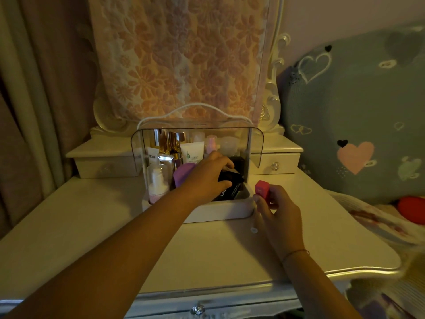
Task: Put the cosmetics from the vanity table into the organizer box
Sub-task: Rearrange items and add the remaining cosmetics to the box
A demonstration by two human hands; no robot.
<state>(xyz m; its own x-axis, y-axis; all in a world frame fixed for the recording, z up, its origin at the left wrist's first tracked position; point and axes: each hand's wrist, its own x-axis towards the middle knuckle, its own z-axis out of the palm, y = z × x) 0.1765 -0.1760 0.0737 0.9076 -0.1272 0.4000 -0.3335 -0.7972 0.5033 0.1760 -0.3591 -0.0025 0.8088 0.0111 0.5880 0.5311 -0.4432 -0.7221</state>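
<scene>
Reaching into the organizer box (pixel 220 209), a black compact (pixel 232 183), apparently, is gripped by the left hand (pixel 207 178) for stowing; a pink lipstick (pixel 262 188) is pinched by the right hand (pixel 278 210), ready beside it.

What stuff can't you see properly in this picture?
- Black box, head view: the left hand covers most of it, so its white lettering is cut short.
- Pink item: the right hand hides its lower part; what it is stays unclear.
- Back-row bottles in the organizer box: dim and blurred behind the clear lid.
- Mirror: draped by floral cloth.
</scene>
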